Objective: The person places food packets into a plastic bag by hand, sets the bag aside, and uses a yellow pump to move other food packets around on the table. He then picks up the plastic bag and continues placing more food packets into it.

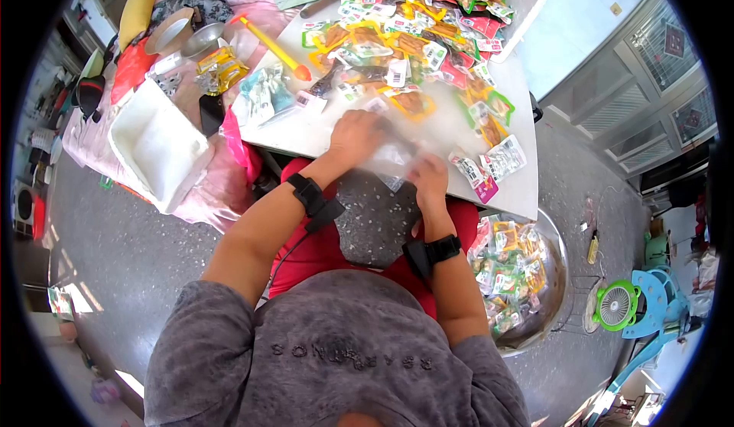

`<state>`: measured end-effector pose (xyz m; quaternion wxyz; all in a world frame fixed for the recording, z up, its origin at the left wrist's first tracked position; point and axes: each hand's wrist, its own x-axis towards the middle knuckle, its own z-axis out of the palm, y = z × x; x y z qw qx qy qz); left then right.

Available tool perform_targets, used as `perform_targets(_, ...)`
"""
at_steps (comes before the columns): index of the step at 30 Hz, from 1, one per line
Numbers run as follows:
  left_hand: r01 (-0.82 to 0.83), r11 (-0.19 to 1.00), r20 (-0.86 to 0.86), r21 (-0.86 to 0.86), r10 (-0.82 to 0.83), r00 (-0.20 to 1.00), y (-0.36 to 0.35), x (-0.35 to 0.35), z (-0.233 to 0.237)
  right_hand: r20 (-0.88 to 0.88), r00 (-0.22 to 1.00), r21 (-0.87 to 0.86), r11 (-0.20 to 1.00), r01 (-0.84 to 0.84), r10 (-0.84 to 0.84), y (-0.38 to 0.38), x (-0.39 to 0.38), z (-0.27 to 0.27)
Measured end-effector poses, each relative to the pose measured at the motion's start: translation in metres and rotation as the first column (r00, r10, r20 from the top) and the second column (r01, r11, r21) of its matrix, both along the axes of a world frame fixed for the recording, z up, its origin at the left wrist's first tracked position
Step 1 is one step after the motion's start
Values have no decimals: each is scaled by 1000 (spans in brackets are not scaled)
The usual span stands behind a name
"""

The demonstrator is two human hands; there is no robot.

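Head view: both hands on a clear bag (394,155) at the worktop (306,133) edge.
Bag lies on the worktop just before a heap of snack packets (413,45); left hand (358,136) curled shut over it, right hand (428,176) pinching its near side. Nearby: metal bowl (554,285) of packets on the floor at right; white tray (157,144) at left.

The person wears a mottled grey T-shirt (336,350) with dark lettering, red trousers (306,255), and a black left wrist strap (308,192) and right wrist strap (443,249), each carrying a boxy unit.
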<state>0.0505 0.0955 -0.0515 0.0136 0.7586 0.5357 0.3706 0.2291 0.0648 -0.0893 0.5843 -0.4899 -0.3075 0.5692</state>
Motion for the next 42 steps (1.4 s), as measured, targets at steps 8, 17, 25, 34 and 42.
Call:
perform_targets(8,-488,786,-270,-378,411,871,49,-68,-13,57,998,46,999,-9,6,-2,5,-8)
perform_targets(17,-420,774,-280,-473,320,905,51,-65,9,9,1000,44,999,0,0,-4,6,-6)
perform_targets(25,461,843,953,-276,302,18,8,-38,30,107,994,122,992,23,-36,-21,11,23)
perform_targets(34,703,710,947,-42,254,-199,-81,41,35,-441,783,127,895,-428,438,-49,4,61)
perform_targets(42,520,831,939,-200,11,343,-88,51,23,728,685,393,806,-441,19,-69,10,58)
